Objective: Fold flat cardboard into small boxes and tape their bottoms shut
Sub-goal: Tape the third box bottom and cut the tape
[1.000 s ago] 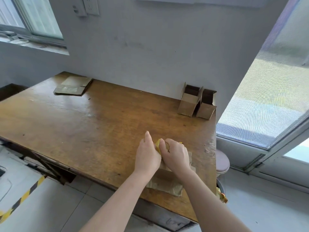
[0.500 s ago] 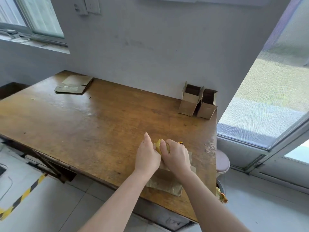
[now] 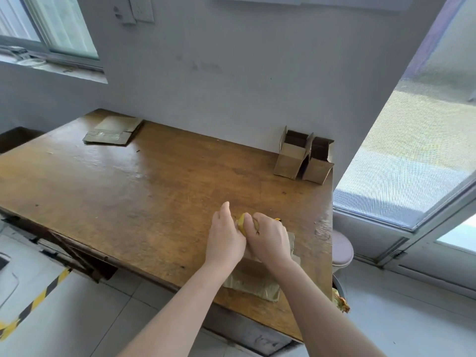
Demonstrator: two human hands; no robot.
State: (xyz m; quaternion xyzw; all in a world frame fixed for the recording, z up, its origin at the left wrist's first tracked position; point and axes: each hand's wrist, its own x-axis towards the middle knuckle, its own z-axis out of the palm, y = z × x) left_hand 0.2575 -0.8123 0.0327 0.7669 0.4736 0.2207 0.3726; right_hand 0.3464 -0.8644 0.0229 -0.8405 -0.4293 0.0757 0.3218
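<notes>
Much lies hidden under the two hands

The left hand (image 3: 226, 235) and right hand (image 3: 269, 235) cover most of a yellow object (image 3: 242, 221) and the cardboard (image 3: 252, 282) beneath; the left fingers cannot be seen. The table (image 3: 128, 189) edge hides part of a pink stool (image 3: 341, 247).
</notes>
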